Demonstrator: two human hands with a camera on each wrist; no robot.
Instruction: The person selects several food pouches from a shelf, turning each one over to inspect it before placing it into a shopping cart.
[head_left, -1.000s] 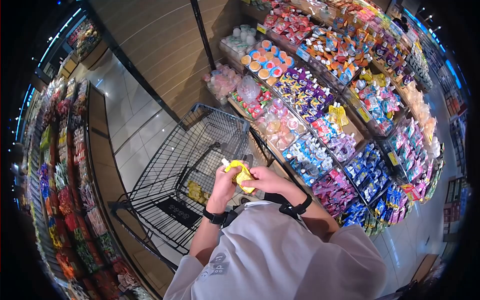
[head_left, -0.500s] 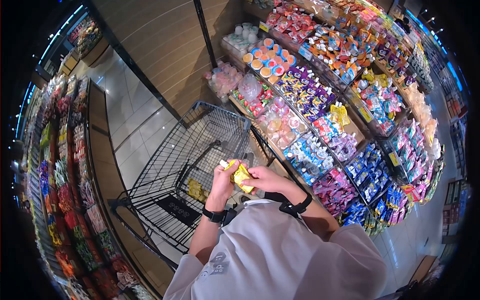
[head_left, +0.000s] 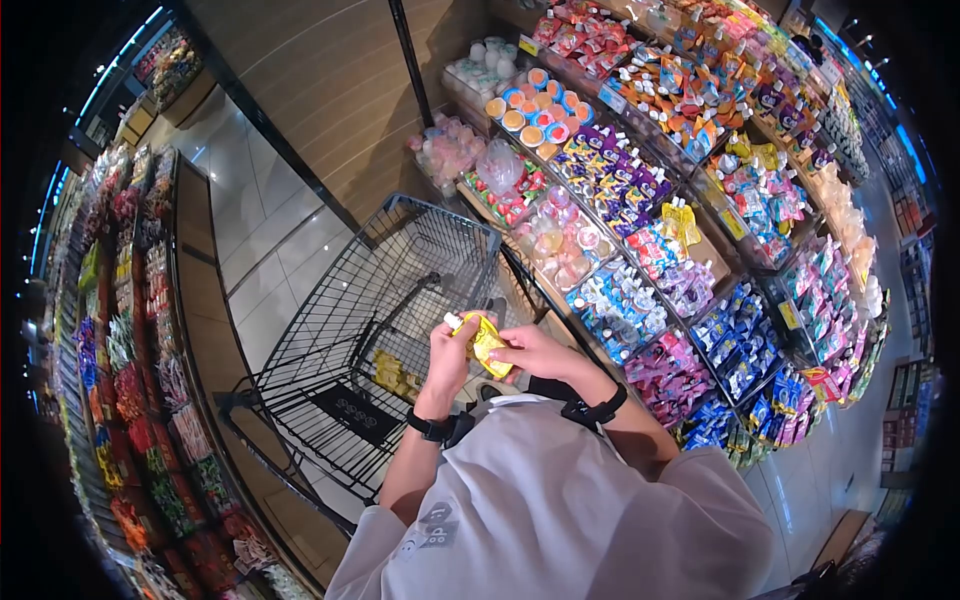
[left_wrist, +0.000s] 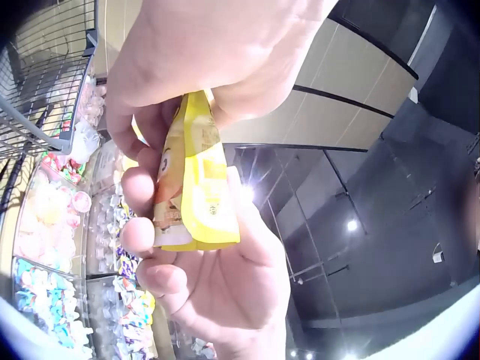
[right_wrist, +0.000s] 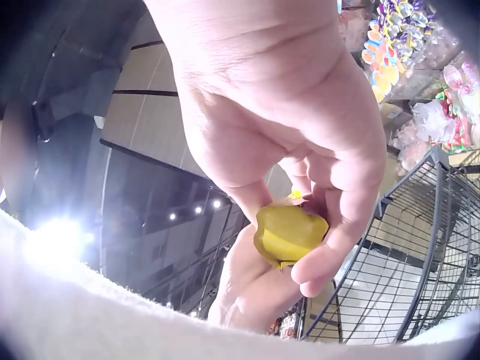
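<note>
Both hands hold a yellow spouted pouch in front of the chest, over the near side of the cart. The left hand grips its upper end, beside the white cap. The right hand pinches the lower end, thumb on the near face and fingers behind. In the left wrist view, the pouch's printed side and yellow gusset show between the two hands. From the right wrist, its yellow base appears between thumb and fingers.
A black wire shopping cart stands ahead, with yellow packs inside. To the right, a tiered display carries bins of colourful pouches and jelly cups. Racks of packaged sweets line the left, beyond a strip of tiled floor.
The pouch has shifted and turned slightly in the hands, its front facing up more than half a second ago. Both hands stay on it, and the cart has barely moved in view.
</note>
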